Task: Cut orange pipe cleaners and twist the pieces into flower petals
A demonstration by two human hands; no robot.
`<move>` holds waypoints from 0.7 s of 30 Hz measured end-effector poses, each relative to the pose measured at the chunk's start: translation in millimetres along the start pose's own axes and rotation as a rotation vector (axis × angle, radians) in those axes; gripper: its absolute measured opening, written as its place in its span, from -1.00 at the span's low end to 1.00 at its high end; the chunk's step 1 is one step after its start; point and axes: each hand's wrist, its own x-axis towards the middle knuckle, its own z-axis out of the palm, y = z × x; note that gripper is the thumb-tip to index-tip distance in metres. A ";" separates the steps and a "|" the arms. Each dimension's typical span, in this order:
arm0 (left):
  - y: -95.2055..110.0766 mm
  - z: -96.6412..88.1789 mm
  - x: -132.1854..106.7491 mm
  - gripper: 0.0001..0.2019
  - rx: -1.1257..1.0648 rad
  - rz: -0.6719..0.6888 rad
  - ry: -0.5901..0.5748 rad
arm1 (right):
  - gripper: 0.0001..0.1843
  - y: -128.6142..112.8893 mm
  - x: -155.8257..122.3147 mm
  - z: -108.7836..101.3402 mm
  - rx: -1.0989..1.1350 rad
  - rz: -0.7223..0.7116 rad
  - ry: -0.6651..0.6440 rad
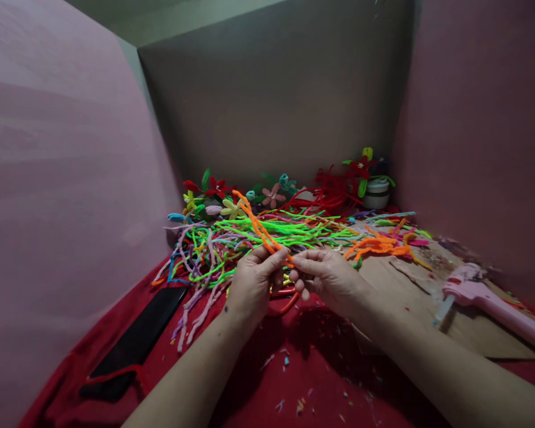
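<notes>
Orange pipe cleaners (259,229) are pinched between both hands, their long ends slanting up and to the left. My left hand (255,284) grips them from the left, thumb on top. My right hand (327,276) pinches their lower end, with its fingertips close to the left thumb. How the pieces cross or twist at the fingers is partly hidden. Below the hands lie red-handled scissors (289,302), partly covered. Behind the hands spreads a tangled pile of bright green pipe cleaners (289,229) mixed with other colours.
A pink glue gun (485,294) lies at right on a cardboard sheet (396,285), near loose orange pipe cleaners (378,245). A black flat object (136,339) rests at left on red cloth (312,368) strewn with scraps. Pipe-cleaner flowers (217,187) and a white pot (377,194) stand behind.
</notes>
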 end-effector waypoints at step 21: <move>3.9 5.8 -5.4 -0.83 -0.003 -0.033 -0.046 | -0.70 3.5 -2.4 6.2 0.078 -0.004 -0.015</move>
